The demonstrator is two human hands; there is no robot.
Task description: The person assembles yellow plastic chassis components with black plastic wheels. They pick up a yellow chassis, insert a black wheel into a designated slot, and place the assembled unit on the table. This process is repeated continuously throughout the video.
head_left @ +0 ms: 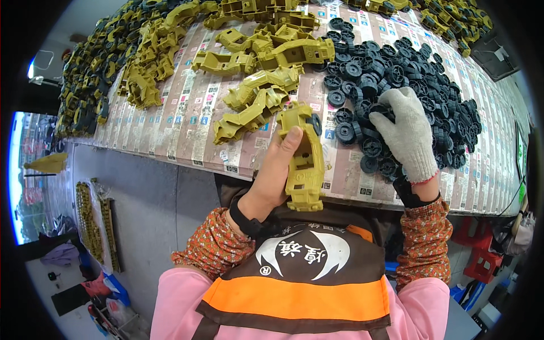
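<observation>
My bare left hand (276,167) grips a yellow plastic toy vehicle body (304,164) at the table's front edge, thumb on its near side. One small dark wheel (315,123) sits at the body's far right side. My right hand (409,127), in a white knit glove, reaches into a heap of dark grey toy wheels (368,85). Its thumb and fingers curve down among the wheels, and the fingertips are partly hidden, so what they pinch does not show. Several loose yellow bodies (252,116) lie just beyond my left hand.
More yellow bodies (153,62) are piled at the far left, beside a mound of bodies with dark wheels (85,85). Another such mound (459,22) stands at the far right, near a dark bin (494,54). Red crates (479,255) stand below the table at right.
</observation>
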